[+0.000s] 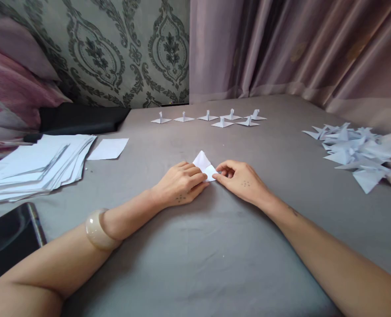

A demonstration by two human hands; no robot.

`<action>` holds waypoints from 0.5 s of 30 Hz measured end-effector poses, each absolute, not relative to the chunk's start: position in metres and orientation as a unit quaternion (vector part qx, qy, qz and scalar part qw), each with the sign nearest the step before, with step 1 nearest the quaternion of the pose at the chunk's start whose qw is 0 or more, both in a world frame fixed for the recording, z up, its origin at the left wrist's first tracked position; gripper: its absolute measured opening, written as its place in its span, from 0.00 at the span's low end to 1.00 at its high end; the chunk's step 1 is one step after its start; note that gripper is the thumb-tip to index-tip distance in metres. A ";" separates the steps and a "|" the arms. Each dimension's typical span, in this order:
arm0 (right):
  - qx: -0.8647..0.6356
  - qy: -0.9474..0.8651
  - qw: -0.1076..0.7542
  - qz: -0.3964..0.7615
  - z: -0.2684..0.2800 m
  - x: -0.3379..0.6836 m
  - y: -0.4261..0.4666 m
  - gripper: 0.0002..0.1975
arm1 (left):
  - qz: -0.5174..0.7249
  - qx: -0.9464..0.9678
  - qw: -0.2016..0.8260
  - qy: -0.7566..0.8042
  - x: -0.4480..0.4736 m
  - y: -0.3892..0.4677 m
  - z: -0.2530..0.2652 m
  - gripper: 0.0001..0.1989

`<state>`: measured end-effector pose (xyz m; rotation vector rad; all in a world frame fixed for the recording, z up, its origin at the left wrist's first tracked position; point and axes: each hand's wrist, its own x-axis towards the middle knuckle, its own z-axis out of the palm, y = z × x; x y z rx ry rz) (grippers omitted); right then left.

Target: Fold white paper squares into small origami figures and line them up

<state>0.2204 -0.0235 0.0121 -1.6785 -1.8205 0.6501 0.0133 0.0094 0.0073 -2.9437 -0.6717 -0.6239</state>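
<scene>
Head cam, faces fwd + down; hands (pixel 184 181) mid-frame, fairly close; wall (pixel 132 57) in bkgd.

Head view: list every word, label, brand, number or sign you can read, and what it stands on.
No readable text.
Left hand and right hand: small dark marks on the backs, too small to make out.
Folded paper between them: no lettering visible.
Wallpaper: ornament only.

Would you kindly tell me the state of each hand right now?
Left hand: closed, holding the folded white paper near its lower left edge.
Right hand: closed, pinching the folded white paper's right corner.
</scene>
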 end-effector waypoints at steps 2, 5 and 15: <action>-0.622 -0.672 0.308 0.260 0.012 0.219 -0.022 0.11 | -0.211 -0.953 0.031 -0.217 0.012 0.011 0.006 0.14; -0.618 -0.659 0.330 0.273 0.011 0.218 -0.021 0.15 | -0.208 -0.955 0.027 -0.210 0.012 0.012 0.006 0.13; -0.486 -0.805 0.341 0.006 0.018 0.221 -0.028 0.12 | -0.387 -0.849 0.142 -0.331 0.008 0.010 0.013 0.22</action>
